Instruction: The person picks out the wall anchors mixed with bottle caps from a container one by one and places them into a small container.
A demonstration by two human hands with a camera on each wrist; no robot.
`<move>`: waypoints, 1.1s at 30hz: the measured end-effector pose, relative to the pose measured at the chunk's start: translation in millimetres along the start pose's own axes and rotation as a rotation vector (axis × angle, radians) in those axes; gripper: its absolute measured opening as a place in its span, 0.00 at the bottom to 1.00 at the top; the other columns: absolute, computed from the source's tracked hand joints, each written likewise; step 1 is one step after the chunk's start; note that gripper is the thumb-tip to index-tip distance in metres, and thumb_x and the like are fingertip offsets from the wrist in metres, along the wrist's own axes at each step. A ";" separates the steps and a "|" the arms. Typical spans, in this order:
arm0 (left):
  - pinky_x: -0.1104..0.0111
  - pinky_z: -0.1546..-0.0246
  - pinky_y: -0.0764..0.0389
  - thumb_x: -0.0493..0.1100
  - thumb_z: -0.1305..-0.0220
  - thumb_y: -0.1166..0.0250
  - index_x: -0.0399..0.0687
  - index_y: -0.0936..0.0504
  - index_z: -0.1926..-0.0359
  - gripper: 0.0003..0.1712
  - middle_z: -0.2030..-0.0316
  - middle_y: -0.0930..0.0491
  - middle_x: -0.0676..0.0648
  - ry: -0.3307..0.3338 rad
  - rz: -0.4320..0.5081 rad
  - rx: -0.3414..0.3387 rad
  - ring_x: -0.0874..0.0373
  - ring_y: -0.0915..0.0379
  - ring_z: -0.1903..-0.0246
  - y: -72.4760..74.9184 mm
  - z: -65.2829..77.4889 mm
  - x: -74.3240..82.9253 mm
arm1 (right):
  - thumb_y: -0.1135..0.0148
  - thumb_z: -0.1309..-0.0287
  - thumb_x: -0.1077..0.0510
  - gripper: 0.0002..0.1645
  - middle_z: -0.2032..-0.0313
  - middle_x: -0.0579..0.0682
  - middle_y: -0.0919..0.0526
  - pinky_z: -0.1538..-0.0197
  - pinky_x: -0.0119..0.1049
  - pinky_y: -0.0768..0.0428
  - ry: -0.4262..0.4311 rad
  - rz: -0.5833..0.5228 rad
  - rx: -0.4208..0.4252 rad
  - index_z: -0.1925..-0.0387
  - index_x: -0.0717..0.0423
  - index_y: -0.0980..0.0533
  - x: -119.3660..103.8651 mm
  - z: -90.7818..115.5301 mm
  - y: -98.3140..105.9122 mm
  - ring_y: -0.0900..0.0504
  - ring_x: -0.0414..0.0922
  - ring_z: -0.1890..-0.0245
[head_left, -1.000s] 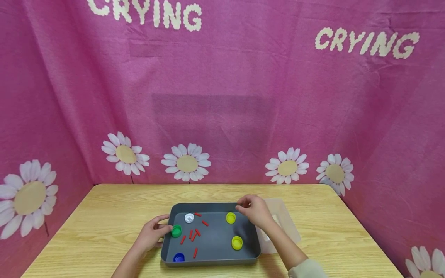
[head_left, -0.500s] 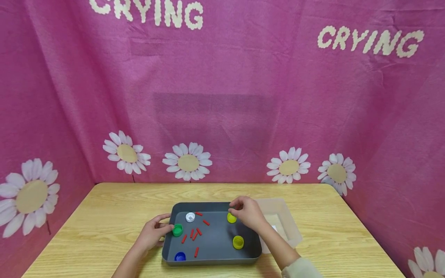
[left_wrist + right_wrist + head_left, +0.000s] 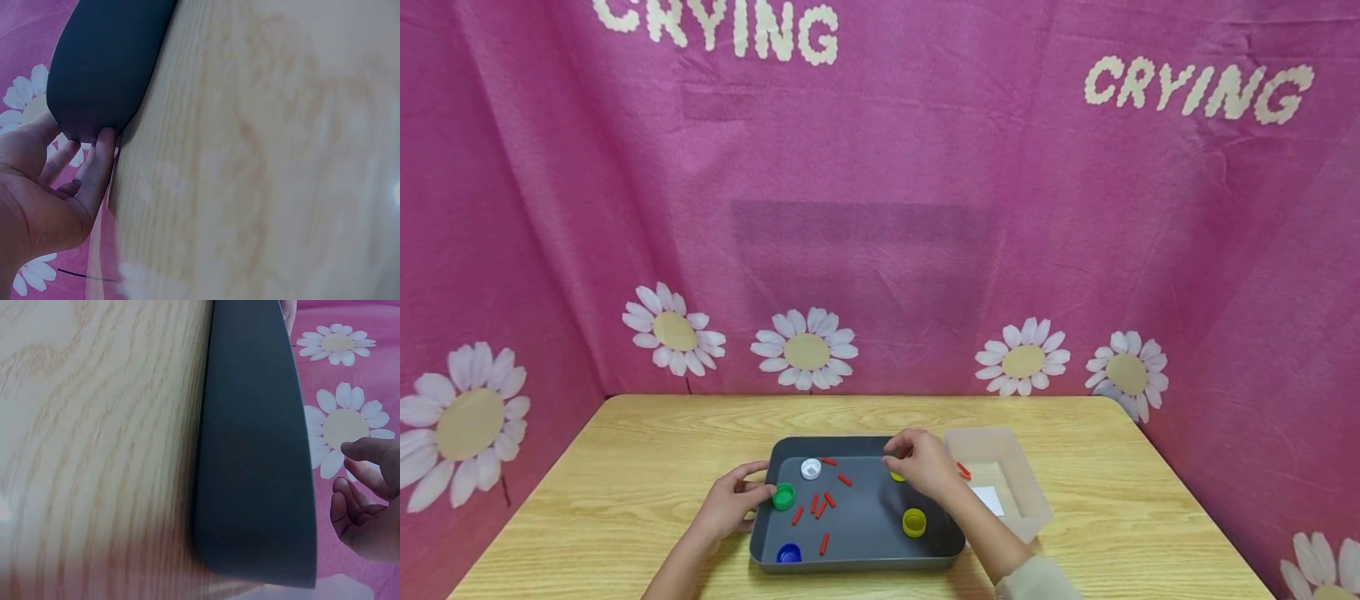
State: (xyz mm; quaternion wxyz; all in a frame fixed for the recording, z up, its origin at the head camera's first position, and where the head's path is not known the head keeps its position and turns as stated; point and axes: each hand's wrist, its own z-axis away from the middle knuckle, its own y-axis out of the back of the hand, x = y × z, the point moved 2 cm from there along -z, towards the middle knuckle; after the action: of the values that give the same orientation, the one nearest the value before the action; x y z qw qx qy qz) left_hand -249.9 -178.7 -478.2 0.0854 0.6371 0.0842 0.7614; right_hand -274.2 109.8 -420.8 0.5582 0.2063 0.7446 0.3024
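Note:
My left hand (image 3: 726, 504) grips the left wall of a dark grey tray (image 3: 867, 521), thumb over the rim near a green bottle cap (image 3: 783, 497). The left wrist view shows its fingers against the tray's outer side. Over the tray's right part hovers my right hand (image 3: 925, 468), fingers loosely bent and holding nothing visible. It partly hides the far yellow cap (image 3: 897, 477); the nearer yellow cap (image 3: 913, 523) is in full view. Several short red sticks (image 3: 824, 544) lie scattered in the tray's left half, among a white cap (image 3: 810, 469) and a blue cap (image 3: 788, 553).
Right of the tray stands a translucent plastic box (image 3: 1028, 487), partly behind my right forearm. Inside it are red sticks (image 3: 963, 472) and a white paper piece (image 3: 989, 499). Everything is on a wooden table (image 3: 1112, 475), with a pink flowered curtain (image 3: 880, 250) around it.
My right hand has moved left from the tray's right edge to above the far yellow cap. Red sticks in the plastic box have come into view. The left hand keeps its hold.

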 end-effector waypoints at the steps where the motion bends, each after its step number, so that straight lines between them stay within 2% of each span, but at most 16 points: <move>1: 0.60 0.73 0.17 0.40 0.41 0.37 0.38 0.32 0.38 0.30 0.60 0.20 0.41 0.001 -0.001 0.000 0.58 0.23 0.70 -0.1 -0.2 -0.2 | 0.33 0.49 0.58 0.08 0.74 0.47 0.23 0.76 0.29 0.29 -0.001 0.009 0.000 0.66 0.57 0.19 -0.1 0.1 -0.8 0.29 0.38 0.76; 9: 0.60 0.73 0.17 0.39 0.41 0.37 0.38 0.32 0.38 0.30 0.60 0.20 0.40 0.001 -0.001 0.013 0.57 0.24 0.70 -1.4 -2.6 -1.8 | 0.34 0.48 0.58 0.10 0.73 0.47 0.22 0.76 0.30 0.29 -0.008 0.006 -0.028 0.64 0.58 0.19 1.6 -1.0 -6.5 0.29 0.39 0.76; 33: 0.60 0.74 0.17 0.38 0.42 0.36 0.38 0.31 0.39 0.30 0.62 0.19 0.41 -0.013 0.017 0.014 0.57 0.23 0.71 0.4 0.4 -0.3 | 0.32 0.51 0.59 0.06 0.74 0.49 0.24 0.74 0.28 0.32 0.035 0.039 -0.067 0.70 0.56 0.20 -0.3 2.7 -32.9 0.31 0.38 0.76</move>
State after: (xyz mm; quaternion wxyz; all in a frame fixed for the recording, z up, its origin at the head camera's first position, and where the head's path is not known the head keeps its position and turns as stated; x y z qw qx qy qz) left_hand -249.4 -179.2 -478.3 0.0750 0.6432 0.0838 0.7574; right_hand -270.4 86.1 -443.5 0.5456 0.1969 0.7395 0.3415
